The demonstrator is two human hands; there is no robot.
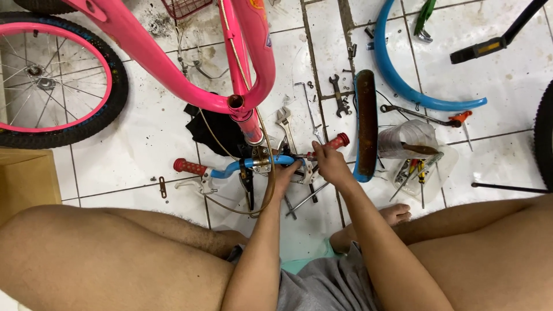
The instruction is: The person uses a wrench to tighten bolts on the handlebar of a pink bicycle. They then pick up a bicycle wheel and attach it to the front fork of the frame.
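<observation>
- Bottom of frame: person seated on the tiled floor (144,144), bare thighs spread left and right, grey shorts (322,285) in the bottom centre, one bare foot (396,214) showing just right of centre.
- Both forearms run up from the bottom centre and converge at mid-frame, close together, elbows low.
- left hand (288,175): palm down, fingers curled shut around the blue handlebar (253,164) just right of the stem clamp; wrist roughly straight.
- right hand (329,161): slightly higher and right, fingers pinched closed on the bar end by the red grip (337,141); exact contact hidden by the fingers, cannot tell whether it holds the grip or a small part.
- Handlebar lies across frame centre, touching the floor, second red grip (189,167) at its left end, black brake lever (249,187) hanging below it, brake cable (271,190) looping down around.
- Pink bike frame (173,63) comes in from the upper left, its head tube ending just above the handlebar stem.
- Right of the hands: rusty blue-edged mudguard (366,124) lying lengthwise, then a clear plastic container (412,152) with screwdrivers.
- Above hands: adjustable wrench (284,124), small spanner (336,92), loose bolts scattered.
- Upper left: wheel (55,78) with pink rim, black tyre.
- Upper right: curved blue mudguard (403,75), black pedal (478,50) on a crank.
- Left edge: cardboard box (26,181).
</observation>
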